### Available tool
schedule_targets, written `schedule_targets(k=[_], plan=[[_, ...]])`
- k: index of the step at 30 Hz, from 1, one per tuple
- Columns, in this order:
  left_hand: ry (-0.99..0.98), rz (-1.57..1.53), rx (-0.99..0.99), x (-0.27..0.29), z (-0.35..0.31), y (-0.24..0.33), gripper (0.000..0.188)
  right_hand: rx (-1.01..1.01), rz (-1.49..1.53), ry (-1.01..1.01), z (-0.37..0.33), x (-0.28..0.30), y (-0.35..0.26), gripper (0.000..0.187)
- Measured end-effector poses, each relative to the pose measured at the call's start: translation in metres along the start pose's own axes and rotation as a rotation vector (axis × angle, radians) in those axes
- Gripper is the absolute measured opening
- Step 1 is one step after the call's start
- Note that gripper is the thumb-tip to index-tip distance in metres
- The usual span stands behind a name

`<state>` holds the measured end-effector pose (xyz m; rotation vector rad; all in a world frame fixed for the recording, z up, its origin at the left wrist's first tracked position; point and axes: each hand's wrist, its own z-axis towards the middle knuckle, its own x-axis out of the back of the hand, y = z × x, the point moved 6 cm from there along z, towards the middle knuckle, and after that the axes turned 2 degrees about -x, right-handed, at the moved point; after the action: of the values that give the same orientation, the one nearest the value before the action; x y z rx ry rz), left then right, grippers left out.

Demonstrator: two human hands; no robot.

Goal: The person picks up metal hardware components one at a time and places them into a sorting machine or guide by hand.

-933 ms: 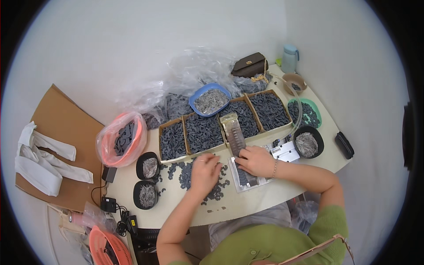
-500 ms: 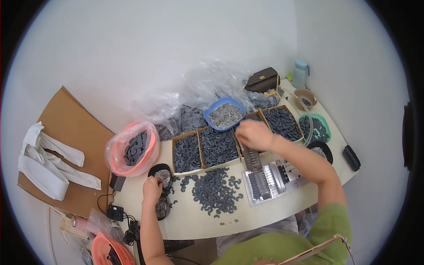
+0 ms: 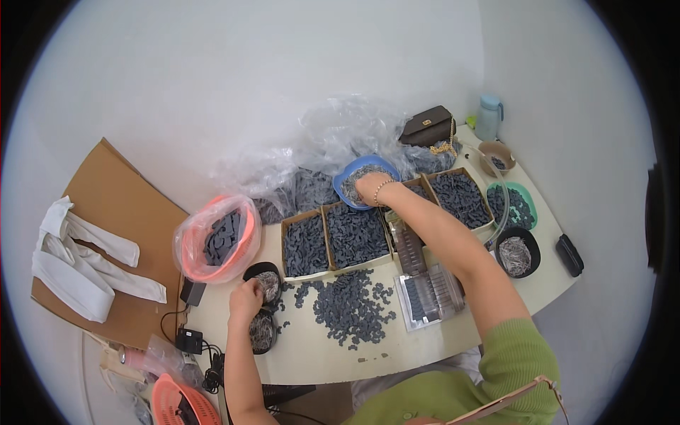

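My right hand [image 3: 372,187] is down in a blue bowl [image 3: 398,170] of thin metal pins [image 3: 352,187]; its fingertips are hidden among them. Closer to me on the left, my left hand [image 3: 245,300] is closed, its fingers drawn together at the rim of a black bowl [image 3: 249,271] of similar pins. What they hold, if anything, is too small to make out. Just below stands a second black bowl [image 3: 273,343] with pins. A metal fixture [image 3: 431,296] with a clear slotted cover lies partly beneath my right forearm. Small dark grey parts [image 3: 347,304] are heaped loose on the table.
Cardboard boxes [image 3: 328,242] full of dark grey parts line the middle of the table [image 3: 312,365]. A bagged coral basket [image 3: 183,251] stands left. At right are a green tray [image 3: 534,205], another black bowl [image 3: 533,251] of pins and a black case [image 3: 569,255].
My right hand has moved back and left from the fixture and boxes into the blue bowl. My left hand stays at the black bowl. The view has shifted slightly.
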<state>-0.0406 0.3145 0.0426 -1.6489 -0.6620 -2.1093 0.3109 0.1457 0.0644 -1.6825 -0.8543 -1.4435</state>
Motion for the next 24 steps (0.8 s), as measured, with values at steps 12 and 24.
schedule_targets(k=[12, 24], plan=[[0.083, -0.578, -0.645, 0.002, -0.072, 0.252, 0.013, -0.008, 0.039, 0.358, -0.013, 0.007, 0.021, 0.018], [0.115, -0.414, -0.791, -0.034, -0.096, 0.322, 0.017, 0.275, 0.796, 0.259, -0.142, 0.019, 0.025, 0.017]])
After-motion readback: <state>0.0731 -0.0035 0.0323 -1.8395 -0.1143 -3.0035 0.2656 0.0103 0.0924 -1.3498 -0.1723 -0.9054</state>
